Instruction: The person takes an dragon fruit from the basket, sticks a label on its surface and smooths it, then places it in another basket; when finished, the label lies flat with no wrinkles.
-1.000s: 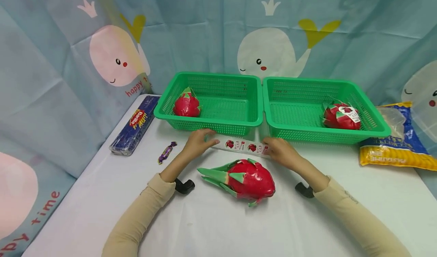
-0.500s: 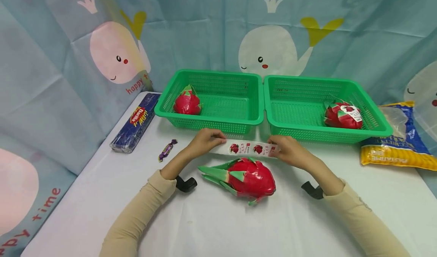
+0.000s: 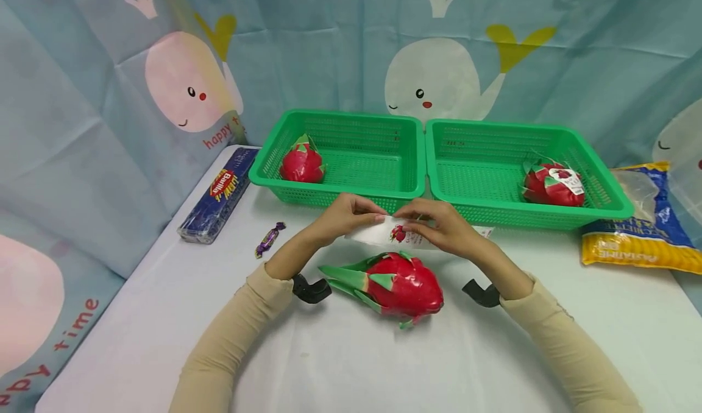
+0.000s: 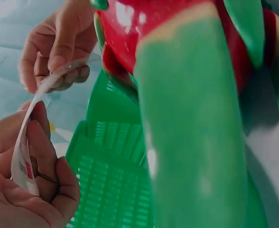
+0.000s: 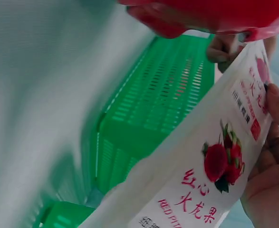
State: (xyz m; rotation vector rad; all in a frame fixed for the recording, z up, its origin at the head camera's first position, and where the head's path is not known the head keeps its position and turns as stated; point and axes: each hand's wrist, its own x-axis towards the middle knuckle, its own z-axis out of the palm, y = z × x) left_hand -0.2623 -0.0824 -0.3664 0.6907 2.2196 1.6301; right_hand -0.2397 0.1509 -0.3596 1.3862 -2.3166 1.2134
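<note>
A white strip of labels (image 3: 373,235) printed with dragon fruit pictures spans my two hands in the head view. My left hand (image 3: 347,217) pinches its upper edge, and my right hand (image 3: 441,225) pinches it close beside the left. The right end of the strip passes behind my right hand and shows again beyond it. Large in the right wrist view are the strip's red lettering and fruit print (image 5: 222,161). On the table just below my hands lies a red dragon fruit (image 3: 408,285) with long green leaves, its tip toward the left.
Two green baskets (image 3: 345,190) stand side by side behind my hands, each holding one dragon fruit; the right basket's fruit (image 3: 548,187) wears a white label. A blue spaghetti pack (image 3: 219,197) and purple wrapped candy (image 3: 270,240) lie left. A blue-yellow pasta bag (image 3: 631,236) lies right.
Both hands have come together along the strip: the left moved right and slightly up, the right moved left. The strip's right end now sticks out past my right hand. The fruit has stayed put.
</note>
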